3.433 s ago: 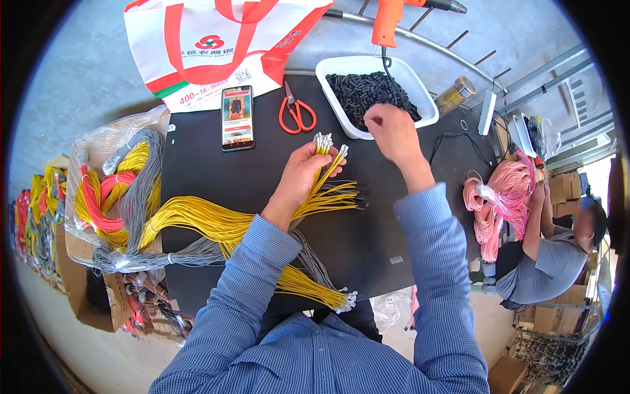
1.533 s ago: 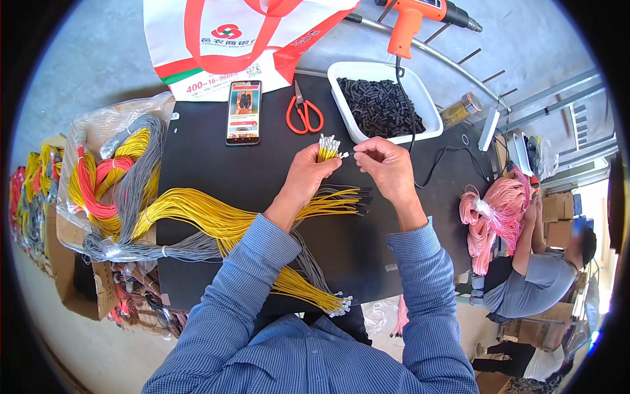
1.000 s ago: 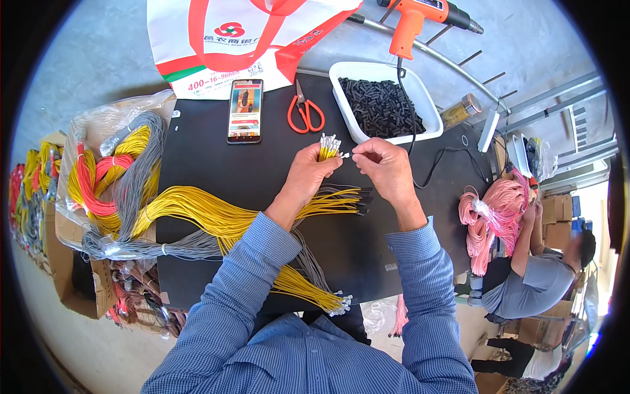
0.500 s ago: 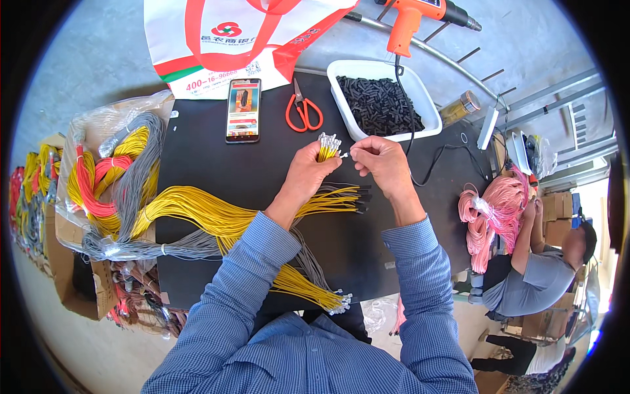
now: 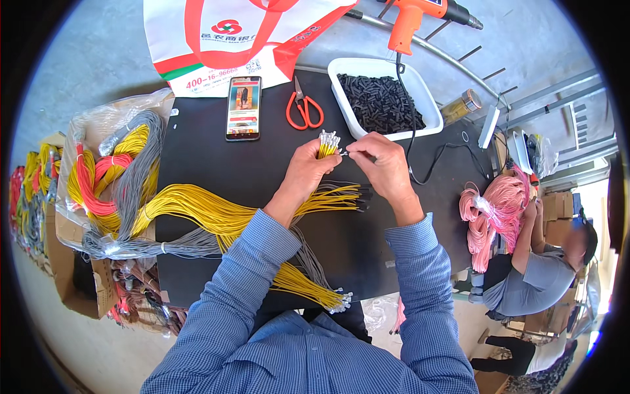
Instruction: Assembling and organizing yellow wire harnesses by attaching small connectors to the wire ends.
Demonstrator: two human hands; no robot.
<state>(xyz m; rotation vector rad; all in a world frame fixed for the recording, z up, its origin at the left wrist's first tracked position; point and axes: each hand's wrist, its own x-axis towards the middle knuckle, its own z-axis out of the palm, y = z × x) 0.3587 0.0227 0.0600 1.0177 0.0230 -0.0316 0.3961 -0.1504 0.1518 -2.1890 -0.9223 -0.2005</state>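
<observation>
Gripping a bunch of yellow wires [image 5: 326, 146] upright in my left hand [image 5: 307, 172] fans their tips toward my right hand [image 5: 380, 161], which pinches one tip. They sit mid-bench, near the tray [image 5: 341, 66] at the far edge for short reaches.

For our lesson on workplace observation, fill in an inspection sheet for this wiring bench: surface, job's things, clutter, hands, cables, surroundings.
Surface: black table, mostly covered.
Job's things: yellow wire bundle; white tray of small black tubes.
Clutter: phone, orange scissors, white and red bag.
Hands: left hand grips upright wire ends; right hand pinches at one tip.
Cables: orange heat gun, black cord crossing the tray.
Surroundings: bagged wire coils at left; a person with pink wires at right.
</observation>
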